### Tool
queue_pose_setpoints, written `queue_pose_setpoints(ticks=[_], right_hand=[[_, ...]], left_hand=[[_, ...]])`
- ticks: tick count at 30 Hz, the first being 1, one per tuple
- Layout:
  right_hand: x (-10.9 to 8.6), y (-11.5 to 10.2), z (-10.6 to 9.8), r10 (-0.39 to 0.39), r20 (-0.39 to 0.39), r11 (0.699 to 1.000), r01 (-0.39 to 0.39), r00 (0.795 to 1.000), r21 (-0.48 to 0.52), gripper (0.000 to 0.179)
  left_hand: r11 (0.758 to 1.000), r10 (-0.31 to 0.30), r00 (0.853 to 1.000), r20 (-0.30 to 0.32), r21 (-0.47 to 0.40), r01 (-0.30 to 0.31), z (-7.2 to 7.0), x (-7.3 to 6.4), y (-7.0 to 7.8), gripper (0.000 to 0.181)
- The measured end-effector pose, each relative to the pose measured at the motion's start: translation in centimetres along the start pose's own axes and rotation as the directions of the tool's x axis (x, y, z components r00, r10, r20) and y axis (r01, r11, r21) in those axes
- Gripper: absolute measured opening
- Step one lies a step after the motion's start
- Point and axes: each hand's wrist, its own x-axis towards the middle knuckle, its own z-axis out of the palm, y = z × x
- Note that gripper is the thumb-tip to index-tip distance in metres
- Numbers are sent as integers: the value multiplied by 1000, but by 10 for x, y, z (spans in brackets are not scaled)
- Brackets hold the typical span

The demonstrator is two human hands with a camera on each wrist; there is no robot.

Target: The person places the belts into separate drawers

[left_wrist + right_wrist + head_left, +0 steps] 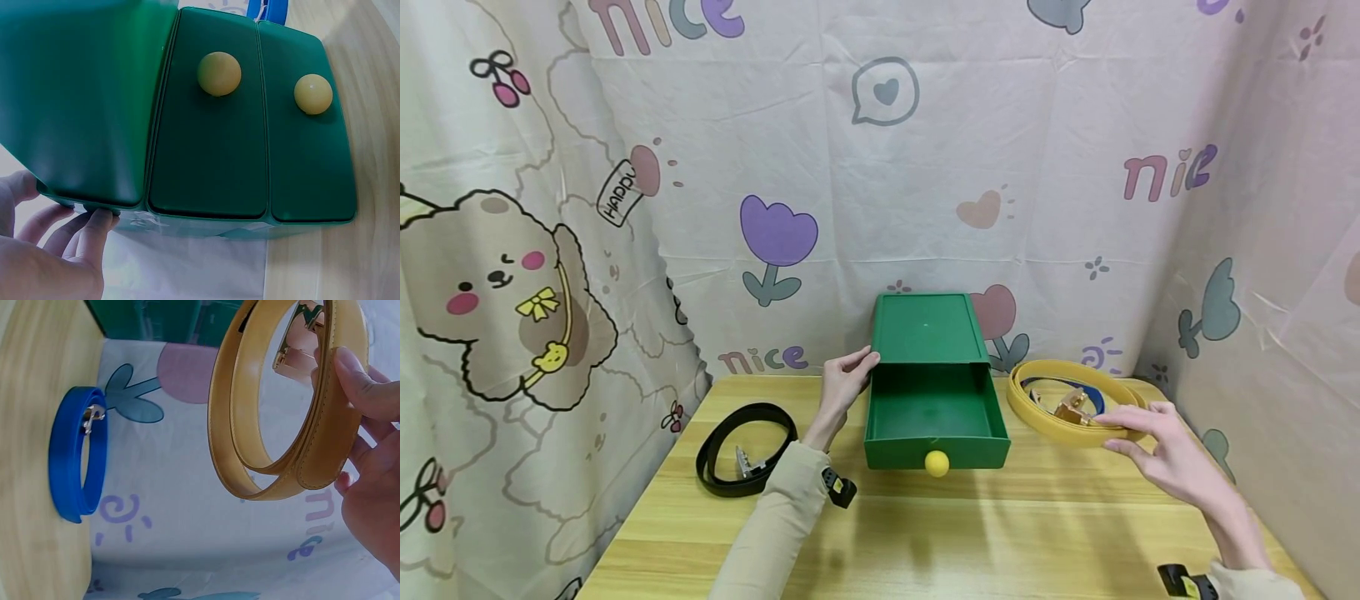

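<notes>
A green drawer box (925, 329) stands on the table, its top drawer (936, 452) pulled out by a yellow knob side facing me. Against the box's left side rest the fingertips of my left hand (842, 387), near the front upper corner. The left wrist view shows two lower drawers (209, 144) pushed in, each with a yellow knob (219, 74). My right hand (1172, 454) pinches a coiled yellow belt (319, 450) between thumb and fingers, raised off the table. Its gold buckle (1072, 406) hangs inside the coil. A coiled blue belt (62, 462) sits on the table beyond it.
A coiled black belt (707, 454) with a silver buckle (747, 465) lies left of my left forearm. Patterned cloth (887, 167) hangs behind the wooden table (1000, 542) and along both sides.
</notes>
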Motion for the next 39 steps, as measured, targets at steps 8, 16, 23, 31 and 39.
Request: queue_pose_setpoints(ticks=[8, 16, 23, 31, 39], right_hand=[[16, -6, 1, -28, -58, 999, 30, 998, 32, 53], [34, -18, 5, -44, -48, 999, 44, 998, 2, 41], [50, -29, 15, -122, 2, 992, 122, 993, 41, 47], [62, -40, 25, -146, 40, 986, 143, 988, 86, 50], [75, -46, 37, -207, 65, 970, 196, 976, 142, 38]], left_hand=[[1000, -26, 1000, 1, 14, 26, 1, 0, -1, 42], [1000, -22, 1000, -4, 20, 22, 2, 1, -1, 41], [999, -30, 1000, -1, 11, 30, 1, 0, -1, 40], [999, -33, 999, 3, 8, 33, 1, 1, -1, 40], [1000, -30, 999, 17, 8, 30, 0, -3, 4, 42]])
